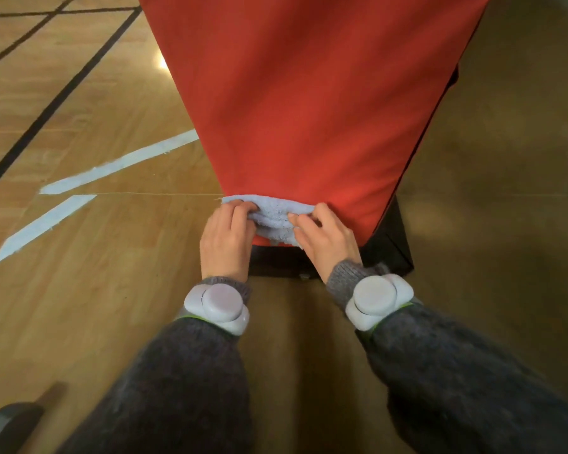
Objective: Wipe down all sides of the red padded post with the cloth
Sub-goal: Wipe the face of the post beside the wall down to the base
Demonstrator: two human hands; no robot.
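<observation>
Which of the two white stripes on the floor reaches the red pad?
The longer, farther white stripe: its end runs right up to the left edge of the red padded post. The shorter stripe nearer the person stops well short.

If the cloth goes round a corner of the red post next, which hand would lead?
Probably the left hand: it grips the cloth right at the left edge of the red padded post, while the right hand holds it further from the right edge.
</observation>
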